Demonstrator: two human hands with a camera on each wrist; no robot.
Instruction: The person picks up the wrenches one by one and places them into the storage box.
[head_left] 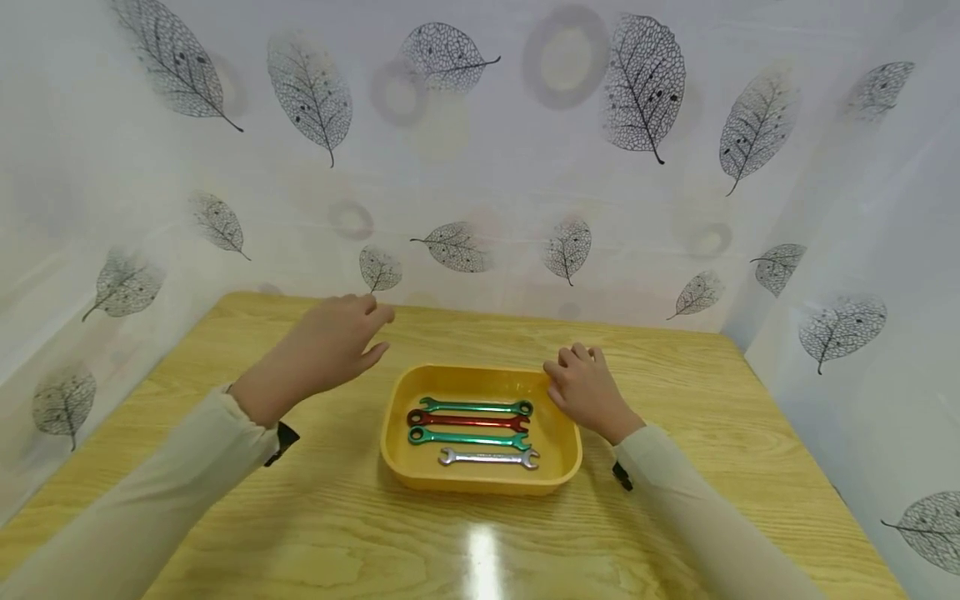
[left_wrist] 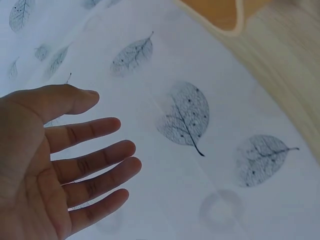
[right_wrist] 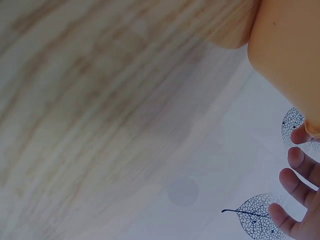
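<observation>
A yellow plastic tray (head_left: 480, 485) stands on the wooden table and holds several wrenches lying side by side. Farthest back is a green wrench (head_left: 476, 407), then a red wrench (head_left: 472, 422), another green wrench (head_left: 472, 437) and, at the front, a silver open-ended wrench (head_left: 487, 457). My right hand (head_left: 587, 390) grips the tray's rim at the far right corner; the right wrist view shows a fingertip against the rim, with the thumb hidden. Raised to the left of the tray, my left hand (head_left: 330, 354) has spread, relaxed fingers (left_wrist: 95, 160) and holds nothing.
The wood-grain table (head_left: 315, 533) extends around the tray on all sides. A white sheet (head_left: 495, 183) printed with leaves hangs behind the table and along both sides. Dark straps show at both wrists.
</observation>
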